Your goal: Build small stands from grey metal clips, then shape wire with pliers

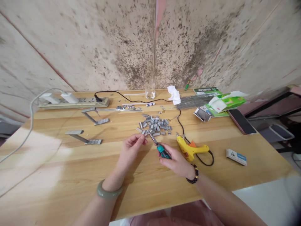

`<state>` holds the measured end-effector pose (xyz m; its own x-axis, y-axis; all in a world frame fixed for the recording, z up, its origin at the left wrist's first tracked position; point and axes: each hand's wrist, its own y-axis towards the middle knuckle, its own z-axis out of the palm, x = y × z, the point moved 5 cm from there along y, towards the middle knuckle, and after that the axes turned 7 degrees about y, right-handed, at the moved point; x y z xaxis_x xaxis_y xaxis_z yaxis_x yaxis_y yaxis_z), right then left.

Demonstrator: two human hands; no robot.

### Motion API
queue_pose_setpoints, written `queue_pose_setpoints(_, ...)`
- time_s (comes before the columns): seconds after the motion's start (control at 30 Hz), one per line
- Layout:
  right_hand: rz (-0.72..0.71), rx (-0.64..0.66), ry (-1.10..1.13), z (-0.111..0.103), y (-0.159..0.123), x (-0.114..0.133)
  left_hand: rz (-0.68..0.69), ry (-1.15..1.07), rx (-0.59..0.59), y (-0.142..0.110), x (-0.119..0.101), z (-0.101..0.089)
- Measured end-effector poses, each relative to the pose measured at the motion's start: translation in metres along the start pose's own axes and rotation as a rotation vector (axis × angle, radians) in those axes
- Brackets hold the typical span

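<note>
My right hand [175, 160] is wrapped around pliers [161, 150] with teal and black handles and slim metal jaws, which point up and left. Thumb and fingertips of my left hand [133, 146] pinch together right beside the jaw tips. Whatever sits in that pinch is too small to name; a thin silvery bit shows there. Just beyond both hands lies a heap of small grey metal pieces [155, 124], like short staple blocks. To the left stand two bent shapes made of such grey blocks, a nearer one [81, 137] and a farther one [92, 116].
Close to my right hand lies a yellow glue gun [191, 149] with a black cord. A small box [236, 157], a phone [242, 121] and a green tissue pack [227, 102] are at the right. A power strip [82, 103], a glass [150, 93] and a crumpled tissue [174, 94] line the wall side.
</note>
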<state>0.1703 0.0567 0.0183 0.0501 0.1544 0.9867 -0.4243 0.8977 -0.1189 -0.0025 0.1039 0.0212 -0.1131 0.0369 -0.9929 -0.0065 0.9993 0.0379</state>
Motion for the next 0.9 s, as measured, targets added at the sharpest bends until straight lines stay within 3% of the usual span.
queue_pose_setpoints(0.13,0.019,-0.001,-0.007,0.000,-0.001,0.001,0.136,0.226,-0.052,-0.004,-0.004,-0.002)
queue_pose_setpoints(0.27,0.025,0.011,0.005,0.001,-0.001,0.001,0.399,0.537,-0.133,-0.009,-0.015,-0.002)
queue_pose_setpoints(0.43,0.018,0.011,-0.021,0.001,0.000,0.002,0.585,0.678,-0.140,-0.013,-0.022,0.002)
queue_pose_setpoints(0.67,-0.007,-0.013,-0.069,0.002,-0.001,0.006,0.526,0.641,-0.136,-0.013,-0.025,0.002)
queue_pose_setpoints(0.9,0.068,0.020,0.034,0.001,-0.001,-0.002,0.272,0.416,-0.077,-0.009,-0.008,0.001)
